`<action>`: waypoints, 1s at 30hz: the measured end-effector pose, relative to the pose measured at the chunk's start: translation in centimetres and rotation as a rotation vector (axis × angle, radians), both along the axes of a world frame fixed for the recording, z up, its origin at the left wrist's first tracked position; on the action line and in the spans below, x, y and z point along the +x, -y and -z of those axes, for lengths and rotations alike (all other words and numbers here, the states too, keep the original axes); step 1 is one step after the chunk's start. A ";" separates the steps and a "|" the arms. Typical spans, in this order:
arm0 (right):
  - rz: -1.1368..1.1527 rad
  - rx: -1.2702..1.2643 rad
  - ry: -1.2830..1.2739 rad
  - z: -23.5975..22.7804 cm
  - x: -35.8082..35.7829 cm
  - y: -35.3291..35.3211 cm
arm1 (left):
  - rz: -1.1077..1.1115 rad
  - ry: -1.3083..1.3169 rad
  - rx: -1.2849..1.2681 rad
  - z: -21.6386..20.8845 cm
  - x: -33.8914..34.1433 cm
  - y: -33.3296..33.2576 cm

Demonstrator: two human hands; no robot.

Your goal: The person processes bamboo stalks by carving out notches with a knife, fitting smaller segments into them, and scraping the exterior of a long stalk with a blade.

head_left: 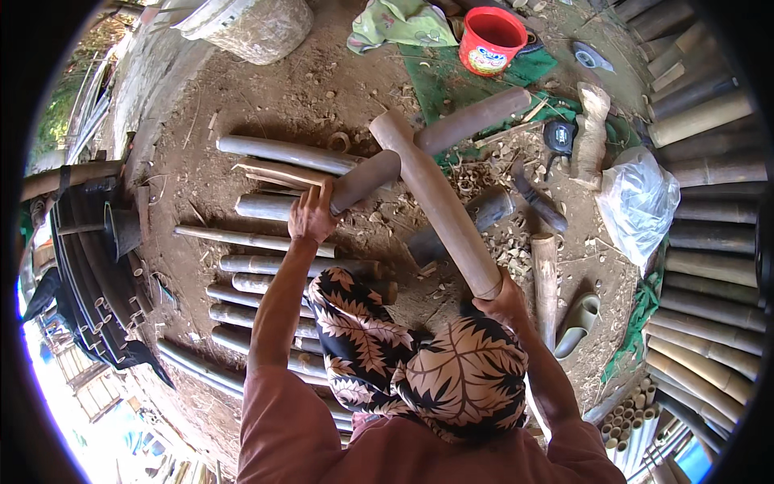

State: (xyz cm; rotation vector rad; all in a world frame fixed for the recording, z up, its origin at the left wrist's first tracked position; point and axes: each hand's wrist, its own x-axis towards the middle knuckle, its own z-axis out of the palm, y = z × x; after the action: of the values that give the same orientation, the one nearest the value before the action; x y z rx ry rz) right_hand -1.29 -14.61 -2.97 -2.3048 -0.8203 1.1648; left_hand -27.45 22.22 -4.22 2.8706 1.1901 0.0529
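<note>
My left hand (313, 211) is closed around the near end of a dark bamboo tube (367, 179), which slants up to the right. A longer brown bamboo tube (439, 206) runs diagonally in front of my knees, and my right hand (504, 305) grips its lower end. Beyond the longer tube lies another bamboo length (476, 119). Whether it joins the piece in my left hand, I cannot tell. Under the longer tube, a dark bamboo piece (493, 206) rests on the dirt among wood chips.
Several bamboo lengths (278, 242) lie side by side at left; many more (713, 214) line the right. A red bucket (489, 48), black tape measure (559, 137), clear plastic bag (639, 198) and upright bamboo post (544, 278) surround the chips. A whitish bucket (262, 32) stands far left.
</note>
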 end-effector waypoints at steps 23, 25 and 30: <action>-0.338 -0.279 0.628 10.1 19.3 -4.9 | -0.171 -0.003 -0.464 0.2 -1.5 -2.1; -0.436 -0.188 0.741 10.5 19.6 -4.1 | -0.195 -0.026 -0.485 0.2 -1.2 -2.2; 0.177 -0.079 -0.020 1.2 13.4 -7.7 | -0.229 0.000 -0.360 0.5 -2.2 -1.2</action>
State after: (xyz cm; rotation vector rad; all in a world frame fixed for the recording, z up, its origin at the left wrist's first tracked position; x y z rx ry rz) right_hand 12.10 -6.95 -4.16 -2.3701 -0.5599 1.1577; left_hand -29.64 23.37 -4.69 2.4191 1.3632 -0.1416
